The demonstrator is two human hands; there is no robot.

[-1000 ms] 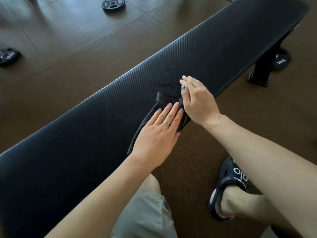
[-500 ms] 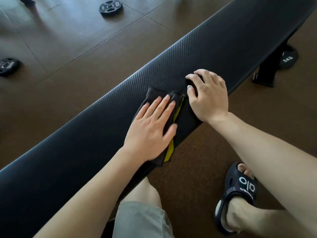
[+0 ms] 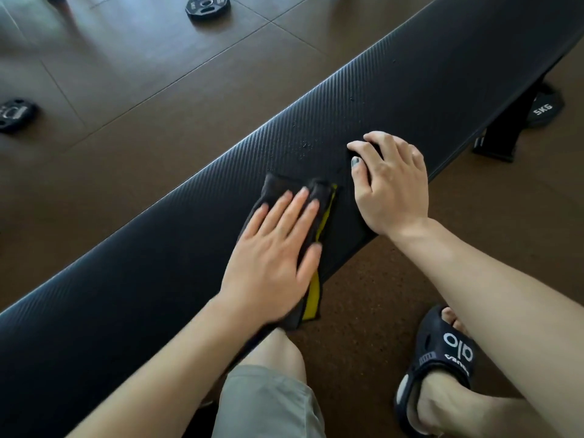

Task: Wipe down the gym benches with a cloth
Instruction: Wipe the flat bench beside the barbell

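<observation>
Black ribbed padding covers the bench (image 3: 132, 279), which runs slantwise across the view. On it lies the cloth (image 3: 319, 197), dark with a yellow strip along its right edge, its near end hanging over the bench's near side. The left hand (image 3: 271, 257) lies flat on the cloth, fingers (image 3: 295, 205) straight and slightly spread, pressing it to the padding; the cloth's far end shows just beyond the fingertips, the yellow strip just right of the thumb. The right hand (image 3: 392, 188) rests on the bare padding just right of the cloth, apart from it, fingers curled with their tips on the surface, holding nothing. Small droplets (image 3: 305, 143) speckle the padding beyond the left fingertips and left of the right ones. A bench leg (image 3: 502, 134) stands well beyond the right hand, with a plate (image 3: 545, 109) marked 5KG behind it. Two more plates (image 3: 207, 6) (image 3: 14, 113) lie on the brown floor (image 3: 126, 90) across the bench. Nearer than the hands are a knee (image 3: 278, 352) and a black sandal (image 3: 442, 358).
</observation>
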